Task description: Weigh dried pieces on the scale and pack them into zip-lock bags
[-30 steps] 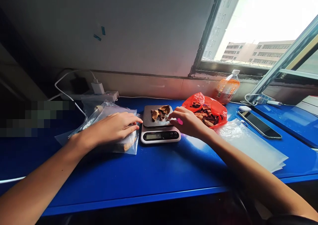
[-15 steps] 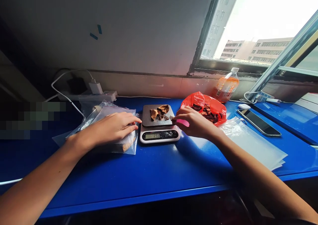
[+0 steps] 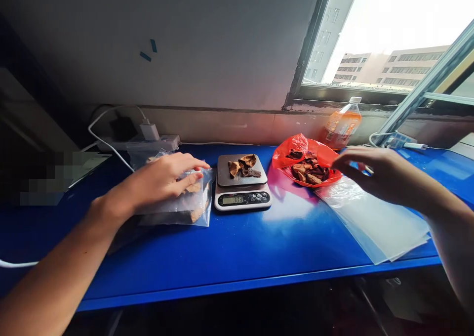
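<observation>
On a small kitchen scale (image 3: pixel 243 201) lie several dried brown pieces (image 3: pixel 243 167), like bark or dried peel; its display is lit. My left hand (image 3: pixel 168 180), fingers apart, rests over clear plastic bags (image 3: pixel 174 217) left of the scale. Brownish pieces show inside those bags. To the right, an open red plastic bag (image 3: pixel 292 146) holds more dried dark-brown pieces (image 3: pixel 311 170). My right hand (image 3: pixel 374 175) hovers at this bag's right edge, fingers curved with a gap to the thumb, and no piece shows in it.
Flat clear bags (image 3: pixel 381 222) lie on the blue table (image 3: pixel 229 257) under my right arm. An orange drink bottle (image 3: pixel 343 123) stands behind the red bag. A power strip (image 3: pixel 168 142) with a white charger (image 3: pixel 149 130) and cables sits at the back left, against the wall.
My right hand has moved right, from the scale's plate to the red bag's far side. A dark piece it held at the plate now lies there. The display reading has risen.
</observation>
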Demonstrator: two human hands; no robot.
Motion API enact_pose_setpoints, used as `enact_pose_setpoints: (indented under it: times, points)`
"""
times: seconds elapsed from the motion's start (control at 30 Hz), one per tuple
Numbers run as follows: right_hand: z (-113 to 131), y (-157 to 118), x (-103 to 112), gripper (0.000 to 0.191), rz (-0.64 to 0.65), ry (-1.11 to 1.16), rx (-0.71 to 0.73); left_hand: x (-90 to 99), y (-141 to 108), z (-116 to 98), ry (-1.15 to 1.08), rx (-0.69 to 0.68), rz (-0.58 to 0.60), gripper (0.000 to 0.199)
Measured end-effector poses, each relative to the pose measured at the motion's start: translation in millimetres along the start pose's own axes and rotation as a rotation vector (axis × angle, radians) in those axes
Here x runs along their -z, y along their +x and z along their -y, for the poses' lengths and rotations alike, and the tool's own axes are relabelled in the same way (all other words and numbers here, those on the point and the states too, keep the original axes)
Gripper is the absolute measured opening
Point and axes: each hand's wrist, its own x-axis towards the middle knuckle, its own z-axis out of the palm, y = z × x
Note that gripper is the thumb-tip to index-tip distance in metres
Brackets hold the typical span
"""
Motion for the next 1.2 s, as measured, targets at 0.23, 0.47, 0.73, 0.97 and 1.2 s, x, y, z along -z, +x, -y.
enact_pose_setpoints:
  times: [0.23,0.47,0.73,0.97,1.2]
  points:
    - [-68.8,-59.2,-49.8,0.037,0.251,0.001,-0.077,-2.3,-1.3,-4.9,-0.020,-0.061,-0.134,0.033]
    - [-64.6,-57.1,-61.3,0.026,0.181,-0.081,-0.032,-6.0,1.7,11.9,-0.009,-0.020,-0.132,0.034]
    - [-62.6,-62.2,-64.5,0.015,0.114,-0.128,-0.084,-5.5,3.3,3.1,-0.036,0.025,-0.095,0.037]
    - [-70.2,-66.5,-73.1,0.015,0.104,-0.211,-0.161,-3.6,1.7,4.1,-0.051,0.043,-0.132,0.035]
    - [15.6,-32.8,-37.1,0.018,-0.199,-0.191,0.089,4.8,2.4,-17.5,-0.307,0.038,-0.147,0.032]
